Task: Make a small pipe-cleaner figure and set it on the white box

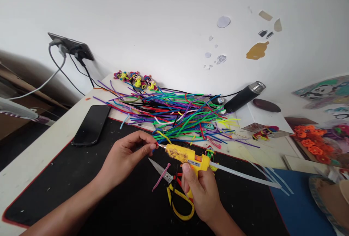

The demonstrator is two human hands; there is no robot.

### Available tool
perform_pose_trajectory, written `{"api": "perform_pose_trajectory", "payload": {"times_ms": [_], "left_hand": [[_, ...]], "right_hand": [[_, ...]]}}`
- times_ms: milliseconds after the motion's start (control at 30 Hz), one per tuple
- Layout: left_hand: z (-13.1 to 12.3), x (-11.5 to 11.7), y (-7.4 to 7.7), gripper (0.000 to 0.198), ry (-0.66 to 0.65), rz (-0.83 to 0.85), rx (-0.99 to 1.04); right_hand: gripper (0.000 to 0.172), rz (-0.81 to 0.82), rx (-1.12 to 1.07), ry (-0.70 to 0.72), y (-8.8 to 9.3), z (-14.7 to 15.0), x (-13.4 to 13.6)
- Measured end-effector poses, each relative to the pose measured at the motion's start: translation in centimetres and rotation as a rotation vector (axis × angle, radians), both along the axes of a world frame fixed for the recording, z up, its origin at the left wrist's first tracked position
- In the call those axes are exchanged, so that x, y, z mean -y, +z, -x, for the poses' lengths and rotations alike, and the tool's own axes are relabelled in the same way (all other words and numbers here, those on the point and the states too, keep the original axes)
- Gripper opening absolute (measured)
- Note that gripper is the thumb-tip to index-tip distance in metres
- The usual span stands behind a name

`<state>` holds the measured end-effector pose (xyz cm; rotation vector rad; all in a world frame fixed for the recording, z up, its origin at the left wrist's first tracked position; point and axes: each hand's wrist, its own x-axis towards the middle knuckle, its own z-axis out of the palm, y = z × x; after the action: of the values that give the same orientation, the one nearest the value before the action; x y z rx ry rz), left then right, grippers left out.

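Note:
My right hand (203,192) is wrapped round the handle of a yellow glue gun (178,153), with a long translucent glue stick (242,174) poking out of its back. The gun's nozzle points left and meets the fingertips of my left hand (131,154). Pinched there is a small red piece (156,144), mostly covered by the fingers. Below the gun lie scissors (181,207) with yellow and red handles, partly hidden by my right hand. A short pink pipe cleaner (161,177) rests by the blades.
Many coloured pipe cleaners (174,110) are heaped behind the black mat (120,192). Small pipe-cleaner figures (136,80) lie against the wall. A phone (92,125) rests at the left, a dark thermos (245,96) at the back right. Spare glue sticks (278,179) overhang the blue surface.

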<state>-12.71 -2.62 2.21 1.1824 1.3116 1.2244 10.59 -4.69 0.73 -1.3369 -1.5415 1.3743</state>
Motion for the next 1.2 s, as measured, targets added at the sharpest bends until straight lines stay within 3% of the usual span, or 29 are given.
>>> {"api": "perform_pose_trajectory", "payload": {"times_ms": [700,1200], "left_hand": [[0.04,0.03,0.25,0.022,0.030,0.001,-0.068],[0.76,0.00,0.83,0.023,0.054,-0.051,-0.166]], "right_hand": [[0.065,0.019,0.007,-0.002,-0.01,0.10,0.19],[0.059,0.166,-0.044,0.050,-0.38,0.36,0.49]]}}
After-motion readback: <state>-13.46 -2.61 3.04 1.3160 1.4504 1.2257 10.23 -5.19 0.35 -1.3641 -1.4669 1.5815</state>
